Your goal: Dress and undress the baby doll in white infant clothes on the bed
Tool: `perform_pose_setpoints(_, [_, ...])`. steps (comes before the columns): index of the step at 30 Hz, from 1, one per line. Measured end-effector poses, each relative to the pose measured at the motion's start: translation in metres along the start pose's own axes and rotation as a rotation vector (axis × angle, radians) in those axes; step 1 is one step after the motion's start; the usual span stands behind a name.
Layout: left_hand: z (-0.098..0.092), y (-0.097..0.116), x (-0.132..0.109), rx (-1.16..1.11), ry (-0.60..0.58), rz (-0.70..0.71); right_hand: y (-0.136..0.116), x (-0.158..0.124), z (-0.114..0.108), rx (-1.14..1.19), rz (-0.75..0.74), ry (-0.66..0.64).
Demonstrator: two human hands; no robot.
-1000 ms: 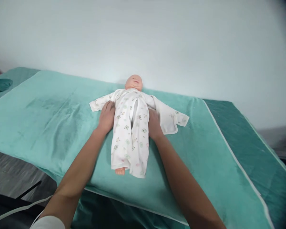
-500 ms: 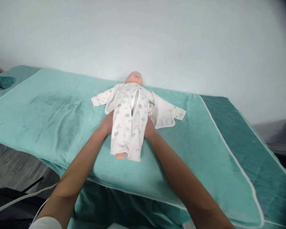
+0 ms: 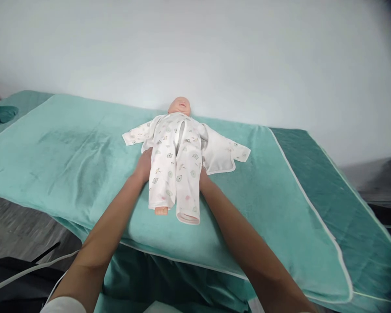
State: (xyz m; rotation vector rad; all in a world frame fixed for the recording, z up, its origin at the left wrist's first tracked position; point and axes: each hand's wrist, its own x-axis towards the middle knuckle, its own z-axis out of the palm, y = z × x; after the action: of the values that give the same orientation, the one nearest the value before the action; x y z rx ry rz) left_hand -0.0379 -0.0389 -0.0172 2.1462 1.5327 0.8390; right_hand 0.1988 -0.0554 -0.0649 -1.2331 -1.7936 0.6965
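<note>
A baby doll (image 3: 180, 106) lies on its back, head toward the wall. White printed baby pants (image 3: 173, 169) lie over its body and legs, with a slit at the crotch; one foot (image 3: 161, 211) shows at the left leg's cuff. Under the doll is a white printed baby jacket (image 3: 219, 152), opened out with its sleeves spread to both sides. My left hand (image 3: 144, 165) is at the pants' left side, its fingertips hidden by cloth. At the right side, my right hand (image 3: 203, 177) is mostly hidden behind the pants. What the fingers hold is not visible.
A light green cover (image 3: 84, 174) with white edging lies over the darker green bed (image 3: 316, 165). Behind stands a pale wall (image 3: 195, 48). A white cable (image 3: 32, 268) and a black item (image 3: 9, 282) are at lower left.
The pants' right leg has swung away from the left leg and now lies straighter, its cuff open toward me. My hands stay at the pants' sides. The view has shifted slightly.
</note>
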Motion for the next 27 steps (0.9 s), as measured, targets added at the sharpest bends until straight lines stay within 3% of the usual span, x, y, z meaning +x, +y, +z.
perform_pose_setpoints(4, [0.0,-0.005,-0.001,0.199,0.05,0.062,-0.006,-0.001,-0.006,-0.162,0.046,0.01])
perform_pose_setpoints(8, [-0.006,-0.004,-0.015,0.407,0.117,0.165,-0.013,-0.009,-0.019,-0.418,-0.098,0.048])
perform_pose_setpoints(14, [-0.016,-0.004,-0.04,0.436,0.237,0.193,-0.025,-0.031,-0.032,-0.587,-0.219,0.028])
perform_pose_setpoints(19, [-0.018,-0.003,-0.054,0.472,0.251,0.153,-0.033,-0.052,-0.04,-0.543,-0.367,-0.015])
perform_pose_setpoints(24, [-0.015,-0.001,-0.063,0.471,0.204,0.053,-0.032,-0.06,-0.04,-0.463,-0.314,-0.098])
perform_pose_setpoints(27, [-0.014,-0.001,-0.065,0.451,0.255,-0.083,-0.03,-0.06,-0.04,-0.439,-0.277,-0.109])
